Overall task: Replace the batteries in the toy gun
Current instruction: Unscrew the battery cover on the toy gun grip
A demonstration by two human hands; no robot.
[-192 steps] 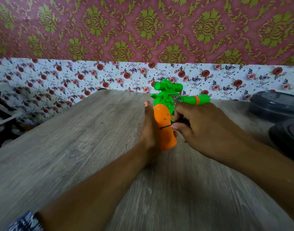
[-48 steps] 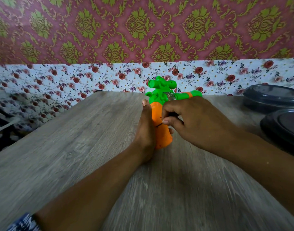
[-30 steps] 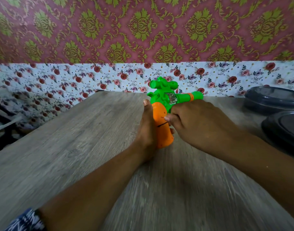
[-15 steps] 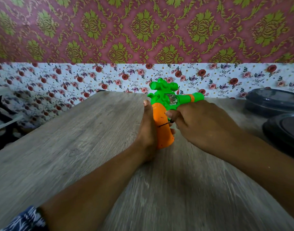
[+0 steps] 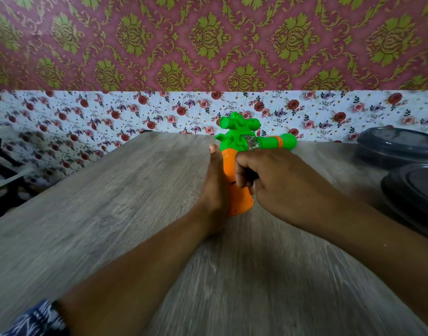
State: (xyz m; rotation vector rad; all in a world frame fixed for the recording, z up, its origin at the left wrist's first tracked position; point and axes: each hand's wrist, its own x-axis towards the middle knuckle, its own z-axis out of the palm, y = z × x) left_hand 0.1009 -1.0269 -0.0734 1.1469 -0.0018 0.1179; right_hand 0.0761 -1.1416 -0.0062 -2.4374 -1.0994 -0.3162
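The toy gun (image 5: 242,141) has a green top and barrel pointing right and an orange carrot-shaped grip. It stands grip-down on the wooden table (image 5: 111,202). My left hand (image 5: 214,190) clasps the orange grip from the left, thumb up along it. My right hand (image 5: 278,183) presses against the grip's right side, fingers curled around a small dark object (image 5: 250,175) that I cannot identify; most of it is hidden by the fingers. No batteries are visible.
Two dark grey lidded containers stand at the right edge, one farther back (image 5: 399,146) and one nearer (image 5: 414,197). The floral wall (image 5: 159,112) runs behind the table's far edge. A dark shelf (image 5: 2,170) sits beyond the left edge.
My right hand's fingers have shifted down the grip's side and curled tighter on the dark object. The left hand and gun stay in place.
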